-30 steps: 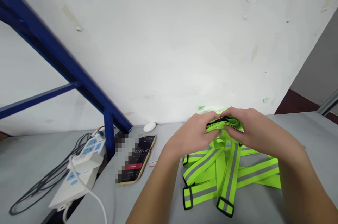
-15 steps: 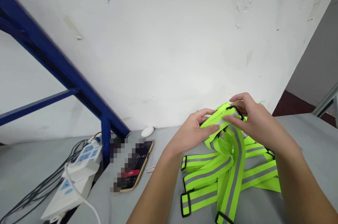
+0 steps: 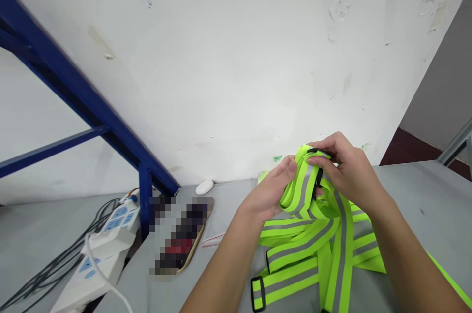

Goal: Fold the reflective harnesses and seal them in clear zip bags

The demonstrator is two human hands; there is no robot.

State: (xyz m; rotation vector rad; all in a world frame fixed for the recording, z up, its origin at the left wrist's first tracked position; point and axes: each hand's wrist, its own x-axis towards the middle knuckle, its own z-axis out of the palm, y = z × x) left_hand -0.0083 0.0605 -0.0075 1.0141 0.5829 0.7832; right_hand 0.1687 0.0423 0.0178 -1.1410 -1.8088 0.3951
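Note:
A neon yellow-green reflective safety harness with grey stripes and black buckles lies in a loose heap (image 3: 306, 249) on the grey table. My left hand (image 3: 271, 190) wraps a looped bunch of its straps (image 3: 300, 195) from the near side. My right hand (image 3: 346, 170) holds the top of that bunch from the right, with its fingers pinching a black buckle piece (image 3: 317, 182). The lower straps fall from my hands and spread toward me. One black rectangular buckle (image 3: 257, 294) lies at the near left.
A pixelated phone (image 3: 180, 234) and a small white oval object (image 3: 204, 186) lie left of the straps. Further left are a white power strip (image 3: 106, 234), dark cables (image 3: 55, 268) and a blue metal frame (image 3: 84, 101). A white wall (image 3: 236, 57) rises behind the table.
The tight folded bundle has opened into a looser loop held higher in my hands. My hands have drawn closer together, and more of the straps now hang from them.

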